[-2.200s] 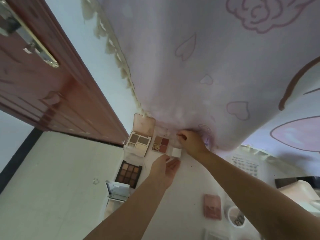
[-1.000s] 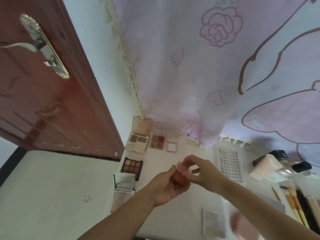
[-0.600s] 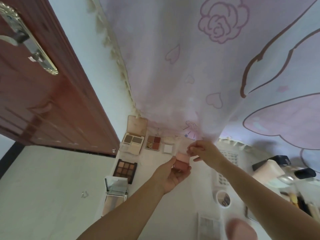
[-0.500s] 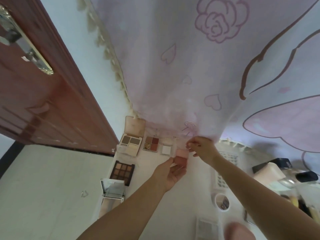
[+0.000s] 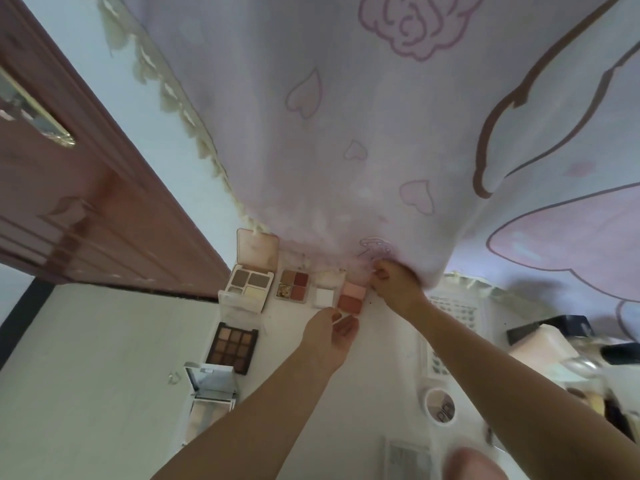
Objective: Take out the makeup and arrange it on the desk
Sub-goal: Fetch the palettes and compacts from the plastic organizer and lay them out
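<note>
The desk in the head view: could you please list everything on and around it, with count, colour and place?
desk: one, white, under everything
four-pan palette: one, beige and brown, lid open, far left of the back row
quad palette: one, reds and browns, next in the row
white compact: one, white, third in the row
blush compact: one, pink over rust, right end of the row
nine-pan palette: one, browns, in front of the row
mirror compact: one, silver, nearest on the left
round jar: one, white, right
curtain: one, lilac with hearts, behind
door: one, reddish-brown, left
hands: left hand below the blush compact; right hand at its upper right
</note>
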`<state>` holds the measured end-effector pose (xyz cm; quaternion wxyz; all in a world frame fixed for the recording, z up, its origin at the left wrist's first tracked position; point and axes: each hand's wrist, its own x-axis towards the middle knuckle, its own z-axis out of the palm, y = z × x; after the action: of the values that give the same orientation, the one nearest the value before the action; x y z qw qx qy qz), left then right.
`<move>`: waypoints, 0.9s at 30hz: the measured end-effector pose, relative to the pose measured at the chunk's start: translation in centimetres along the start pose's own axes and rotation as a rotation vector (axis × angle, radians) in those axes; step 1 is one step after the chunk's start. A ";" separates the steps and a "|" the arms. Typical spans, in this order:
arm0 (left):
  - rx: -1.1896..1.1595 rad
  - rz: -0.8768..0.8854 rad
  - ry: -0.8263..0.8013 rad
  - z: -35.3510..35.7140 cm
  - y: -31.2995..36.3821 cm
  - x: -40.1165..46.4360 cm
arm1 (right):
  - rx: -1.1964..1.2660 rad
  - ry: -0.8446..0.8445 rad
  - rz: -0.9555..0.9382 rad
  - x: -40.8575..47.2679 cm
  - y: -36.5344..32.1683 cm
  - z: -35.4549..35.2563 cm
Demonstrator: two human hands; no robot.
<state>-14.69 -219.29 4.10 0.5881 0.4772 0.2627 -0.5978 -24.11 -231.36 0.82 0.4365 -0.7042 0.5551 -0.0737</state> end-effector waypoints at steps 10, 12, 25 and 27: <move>1.062 -0.163 -0.317 -2.6 -7.4 -2.8 | -0.664 -0.217 0.099 -16.9 5.0 -4.3; 1.184 -0.141 -0.384 -2.5 -8.8 -3.0 | -0.806 -0.182 0.098 -18.8 6.2 -2.6; 0.906 -0.209 -0.584 -4.4 -3.2 -6.3 | -0.028 0.034 0.017 -19.4 0.5 -0.8; 0.933 -0.136 -0.590 -4.5 -1.9 -6.6 | -0.058 -0.007 -0.047 -18.9 -0.9 -0.6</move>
<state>-16.26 -212.02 7.61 0.3232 0.4812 -0.1755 -0.7958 -30.89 -215.72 8.99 0.4159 -0.7297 0.5388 -0.0651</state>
